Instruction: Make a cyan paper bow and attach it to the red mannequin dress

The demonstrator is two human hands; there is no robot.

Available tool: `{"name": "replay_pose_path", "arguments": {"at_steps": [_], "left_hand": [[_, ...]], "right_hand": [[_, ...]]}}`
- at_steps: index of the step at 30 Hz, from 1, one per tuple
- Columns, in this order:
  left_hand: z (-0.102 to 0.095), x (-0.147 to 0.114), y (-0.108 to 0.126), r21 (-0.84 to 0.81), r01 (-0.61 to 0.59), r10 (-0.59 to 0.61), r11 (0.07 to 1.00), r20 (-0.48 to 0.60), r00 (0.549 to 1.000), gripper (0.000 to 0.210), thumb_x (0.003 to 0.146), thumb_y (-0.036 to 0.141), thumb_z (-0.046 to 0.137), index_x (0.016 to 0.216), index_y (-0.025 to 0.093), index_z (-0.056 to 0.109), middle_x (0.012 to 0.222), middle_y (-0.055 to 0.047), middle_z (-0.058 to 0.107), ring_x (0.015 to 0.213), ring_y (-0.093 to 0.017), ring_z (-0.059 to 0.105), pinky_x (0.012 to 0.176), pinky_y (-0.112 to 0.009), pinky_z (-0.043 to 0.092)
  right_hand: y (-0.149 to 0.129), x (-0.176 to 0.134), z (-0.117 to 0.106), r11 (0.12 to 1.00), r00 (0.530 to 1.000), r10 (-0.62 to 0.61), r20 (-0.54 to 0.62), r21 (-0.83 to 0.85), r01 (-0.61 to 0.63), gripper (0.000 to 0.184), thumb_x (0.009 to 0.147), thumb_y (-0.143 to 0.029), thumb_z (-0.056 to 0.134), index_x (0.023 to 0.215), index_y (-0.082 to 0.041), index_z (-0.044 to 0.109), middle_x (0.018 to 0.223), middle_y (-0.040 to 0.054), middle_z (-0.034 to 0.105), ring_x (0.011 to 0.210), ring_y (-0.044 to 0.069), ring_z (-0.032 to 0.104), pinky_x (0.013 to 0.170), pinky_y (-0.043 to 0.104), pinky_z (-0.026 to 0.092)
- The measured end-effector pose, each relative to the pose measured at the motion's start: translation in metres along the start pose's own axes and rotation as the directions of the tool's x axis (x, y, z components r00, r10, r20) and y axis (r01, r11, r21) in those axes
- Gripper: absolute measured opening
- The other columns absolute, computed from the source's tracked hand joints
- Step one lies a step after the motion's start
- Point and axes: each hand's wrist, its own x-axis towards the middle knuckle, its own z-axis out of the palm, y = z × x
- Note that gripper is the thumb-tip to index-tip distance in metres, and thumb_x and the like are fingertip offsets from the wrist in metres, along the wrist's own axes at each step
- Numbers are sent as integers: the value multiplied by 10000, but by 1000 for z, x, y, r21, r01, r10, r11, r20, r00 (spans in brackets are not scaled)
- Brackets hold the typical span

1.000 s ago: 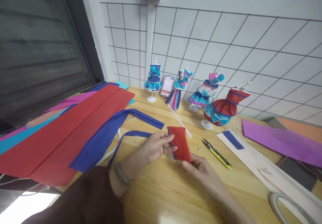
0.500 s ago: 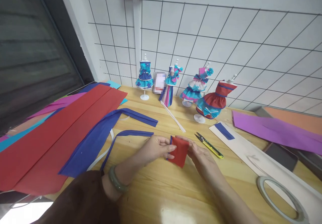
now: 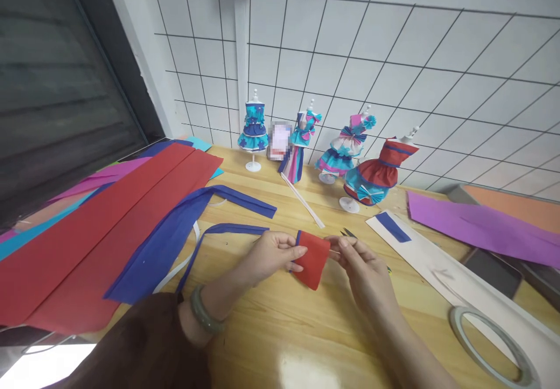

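Observation:
A small red piece of paper or cloth [image 3: 314,263] with a blue edge on its left side is held up over the table. My left hand [image 3: 280,252] grips it by that blue edge, thumb in front and the other fingers partly behind. Just off its right edge, my right hand [image 3: 356,260] is closed in a pinch on a thin white strip [image 3: 334,252] that runs to the red piece. Thread snips [image 3: 347,232] lie behind my right hand, mostly hidden by it. A narrow blue strip [image 3: 236,228] extends on the table behind my left wrist.
Small dress forms in paper-like dresses, such as the red one [image 3: 380,173], stand along the wall. Long red sheets [image 3: 131,220] and a blue strip [image 3: 166,249] lie left. At right are a purple sheet [image 3: 472,225], a white board [image 3: 420,260] and a tape roll [image 3: 459,330].
My right hand has moved slightly right, away from the red piece's edge, and a thin white strip now shows between them. It now covers most of the snips.

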Motion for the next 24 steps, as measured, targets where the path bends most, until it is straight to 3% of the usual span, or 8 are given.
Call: {"name": "replay_pose_path", "arguments": {"at_steps": [2,6,10,14,18,21,24], "left_hand": [[2,-1,-1,36,1,-1,999,16,1000,274,608,348,694,674,94,613,654,-29,621,594,-111,591,628,-261,516],[7,-4,-6,102,-18,7,995,109,994,273,630,366,666,649,99,611,619,-18,604,586,-106,576,595,-248,513],[9,-7,-7,128,-6,-17,992,174,985,270,650,372,643,684,105,624,646,-16,603,625,-110,574,606,-249,516],[7,-7,-4,146,59,-84,987,169,982,270,634,372,655,639,106,606,625,-8,589,564,-95,565,545,-221,506],[3,-5,-6,160,102,-133,982,192,972,289,625,390,656,647,107,604,634,-14,594,492,-84,552,460,-195,478],[1,-4,-9,190,108,-146,976,201,969,300,631,409,643,671,114,606,652,-16,602,461,-80,544,407,-176,442],[0,-4,-9,247,107,-164,963,223,961,304,631,431,631,660,130,596,594,12,580,385,-66,505,343,-162,372]], "right_hand": [[1,1,1,1000,1000,-13,-25,-8,13,195,696,-330,673,828,-204,606,867,47,664,851,203,597,778,334,463],[0,-5,11,999,994,31,109,7,-32,367,651,-283,720,962,-208,540,828,39,653,753,167,604,649,275,487],[-3,-8,15,997,992,70,101,-21,-68,445,638,-302,724,1009,-184,508,704,23,651,610,145,598,551,254,478],[-8,-3,4,987,993,91,68,-138,-81,492,641,-347,710,1048,-164,503,721,50,676,633,174,616,593,299,496],[-13,2,-7,958,999,-50,7,-283,50,438,697,-402,645,1042,-161,523,759,52,663,636,169,609,673,330,487],[-13,0,-5,916,993,-31,117,-395,76,383,764,-427,558,1040,-162,548,856,79,658,723,188,606,678,317,473],[-10,-5,1,880,944,102,313,-471,61,305,785,-429,524,845,-149,628,779,61,659,697,179,586,609,273,447]]}}
